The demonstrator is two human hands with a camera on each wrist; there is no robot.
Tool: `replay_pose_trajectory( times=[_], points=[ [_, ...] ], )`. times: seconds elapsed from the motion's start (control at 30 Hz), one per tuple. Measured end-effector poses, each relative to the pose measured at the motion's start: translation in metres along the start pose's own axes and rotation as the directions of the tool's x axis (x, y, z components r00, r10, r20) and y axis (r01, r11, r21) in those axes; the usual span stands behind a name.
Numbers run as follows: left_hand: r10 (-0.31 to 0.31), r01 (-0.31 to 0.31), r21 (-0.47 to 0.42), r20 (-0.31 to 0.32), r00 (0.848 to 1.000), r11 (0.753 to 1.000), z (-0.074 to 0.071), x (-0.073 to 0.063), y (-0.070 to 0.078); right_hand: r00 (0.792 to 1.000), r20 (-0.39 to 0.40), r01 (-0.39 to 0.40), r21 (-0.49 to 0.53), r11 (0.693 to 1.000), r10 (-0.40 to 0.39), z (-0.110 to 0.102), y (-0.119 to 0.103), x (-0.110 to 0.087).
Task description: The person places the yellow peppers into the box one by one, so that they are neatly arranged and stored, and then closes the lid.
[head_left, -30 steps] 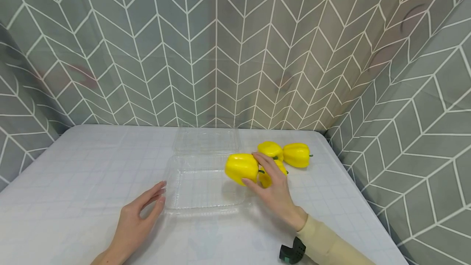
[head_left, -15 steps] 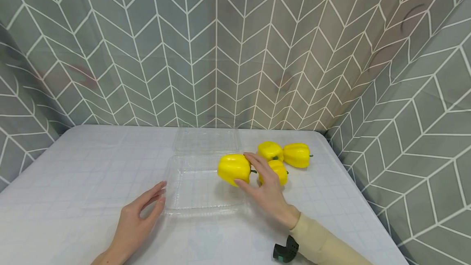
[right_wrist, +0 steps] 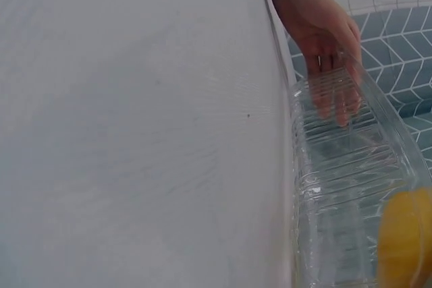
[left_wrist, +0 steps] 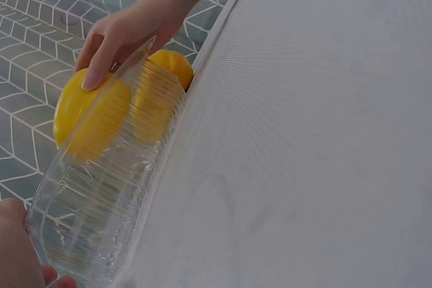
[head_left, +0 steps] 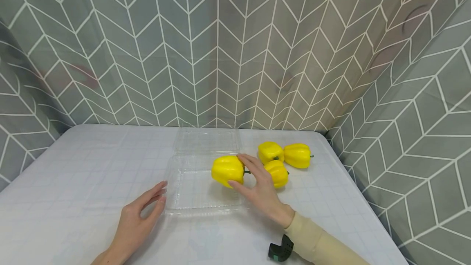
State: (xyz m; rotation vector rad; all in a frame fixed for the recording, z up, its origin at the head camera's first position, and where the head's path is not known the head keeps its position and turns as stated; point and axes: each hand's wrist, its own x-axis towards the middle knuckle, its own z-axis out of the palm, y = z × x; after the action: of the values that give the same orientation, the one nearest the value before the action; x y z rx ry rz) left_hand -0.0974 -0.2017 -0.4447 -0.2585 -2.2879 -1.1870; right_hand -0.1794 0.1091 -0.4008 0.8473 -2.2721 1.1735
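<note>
In the head view my right hand [head_left: 262,191] holds a yellow bell pepper [head_left: 225,170] between thumb and fingers, its green stem pointing back at the palm. The pepper is over the right half of a clear plastic clamshell container [head_left: 187,197], whose lid [head_left: 206,141] lies folded back behind it. My left hand [head_left: 137,221] rests its fingertips at the container's left edge, fingers fairly straight. From the left wrist, the held pepper [left_wrist: 84,109] shows at the rim, partly behind the ribbed clear wall [left_wrist: 94,214]. The right wrist view shows the left fingers [right_wrist: 325,102] against the far end.
Three more yellow bell peppers sit in a cluster right of the container: a near one [head_left: 277,174], a back one [head_left: 270,151] and a right one [head_left: 297,155]. A white cloth covers the table [head_left: 92,167]. Patterned grey curtains [head_left: 228,52] stand behind and beside it.
My right hand has carried the bell pepper leftward, farther over the container and away from the other peppers. The left hand has stayed at the container's edge.
</note>
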Motion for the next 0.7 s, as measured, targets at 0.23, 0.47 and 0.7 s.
replay_pose_trajectory(
  times=[0.23,0.47,0.7],
  points=[
    [0.032,-0.032,-0.010,-0.013,0.999,0.999,0.000,0.000,0.000,1.000,0.010,0.004,0.002,1.000,-0.004,0.005,0.001,0.004],
    [0.025,-0.025,-0.006,-0.008,1.000,1.000,0.001,0.000,-0.001,0.998,0.047,-0.037,0.020,0.999,0.036,0.009,0.002,0.006],
    [0.042,-0.042,-0.007,-0.007,0.999,0.999,0.000,0.000,-0.002,0.988,0.120,-0.106,0.026,0.994,0.102,0.012,0.003,0.004]
  ],
)
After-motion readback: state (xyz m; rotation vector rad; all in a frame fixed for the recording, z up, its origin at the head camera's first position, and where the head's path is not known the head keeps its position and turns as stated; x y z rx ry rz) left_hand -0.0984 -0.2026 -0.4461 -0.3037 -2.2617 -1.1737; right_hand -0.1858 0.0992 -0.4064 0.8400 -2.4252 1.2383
